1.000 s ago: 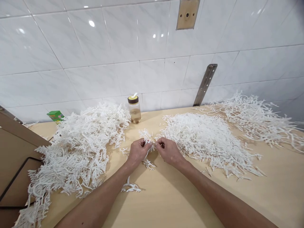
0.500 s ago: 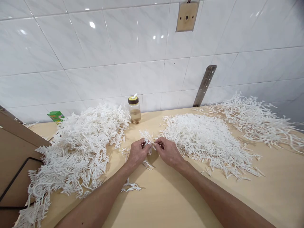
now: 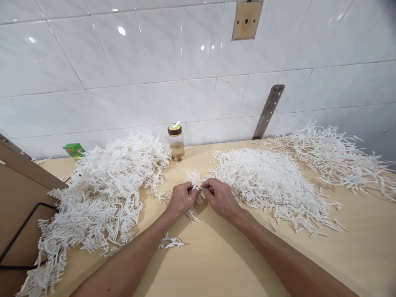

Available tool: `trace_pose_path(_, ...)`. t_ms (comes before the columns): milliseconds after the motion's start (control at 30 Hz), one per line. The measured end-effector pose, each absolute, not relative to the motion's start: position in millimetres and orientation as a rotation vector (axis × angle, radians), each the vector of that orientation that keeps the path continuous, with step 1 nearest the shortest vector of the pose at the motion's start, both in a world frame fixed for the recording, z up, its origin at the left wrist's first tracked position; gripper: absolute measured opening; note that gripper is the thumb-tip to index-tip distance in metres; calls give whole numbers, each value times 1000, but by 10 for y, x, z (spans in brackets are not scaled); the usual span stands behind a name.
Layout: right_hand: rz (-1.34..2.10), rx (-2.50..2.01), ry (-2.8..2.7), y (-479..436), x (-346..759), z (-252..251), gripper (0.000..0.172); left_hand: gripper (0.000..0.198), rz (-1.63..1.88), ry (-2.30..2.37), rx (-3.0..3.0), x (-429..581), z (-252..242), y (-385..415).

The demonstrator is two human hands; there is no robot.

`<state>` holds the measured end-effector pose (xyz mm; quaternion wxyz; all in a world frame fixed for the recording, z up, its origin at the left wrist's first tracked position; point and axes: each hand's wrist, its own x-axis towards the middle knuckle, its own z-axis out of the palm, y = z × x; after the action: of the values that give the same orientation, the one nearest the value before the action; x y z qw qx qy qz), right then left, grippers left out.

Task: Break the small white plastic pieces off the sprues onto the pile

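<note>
Between my hands is a branched white plastic strip (image 3: 194, 177) with many small prongs. My left hand (image 3: 182, 199) is closed on it, and the prongs stick up above the fingers. My right hand (image 3: 219, 197) pinches at the strip's right side, thumb and forefinger together; its fingertips partly hide what they grip. To the left lies a big heap of branched white strips (image 3: 105, 194). On the right is a heap of short white pieces (image 3: 269, 181). A few loose strips (image 3: 171, 241) lie on the table under my left forearm.
A bottle with a yellow-and-dark lid (image 3: 177, 144) stands near the wall. Behind the left heap is a green box (image 3: 74, 150). More long white strands (image 3: 334, 156) lie at the far right. A metal bracket (image 3: 268, 112) leans at the tiled wall. Brown board (image 3: 21, 181) borders the left.
My left hand has shifted slightly and the white strip in it has tilted a little to the right. My right hand stays pinched beside it. The view has moved slightly.
</note>
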<state>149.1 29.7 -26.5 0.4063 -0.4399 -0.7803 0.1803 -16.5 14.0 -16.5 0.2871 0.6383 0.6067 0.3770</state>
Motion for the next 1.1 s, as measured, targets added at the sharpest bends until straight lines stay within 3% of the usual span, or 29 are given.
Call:
trace_pose_path(333, 65, -1117, -2080, 291, 1376, -280, 20, 18, 976, 1586, 1656, -181, -203, 207)
trace_pose_path(533, 44, -1295, -1827, 445, 1513, -297, 16, 17, 1042, 1465, 1576, -227, -235, 196)
trace_pose_path(700, 386, -1272, -1814, 413, 1547, -225, 19, 28, 1209, 1282, 1345, -229, -215, 180)
trace_pose_path(833, 853, -1271, -1835, 298, 1494, -97, 38, 26, 1241, 1236, 1278, -232, -246, 194)
trace_pose_path(1000, 1300, -1273, -1688, 269, 1475, -108, 33, 25, 1230, 1292, 1348, -227, -280, 206)
trace_pose_path(1100, 1415, -1246, -1606, 296, 1476, -171, 41, 24, 1224, 1337, 1435, -214, -288, 207)
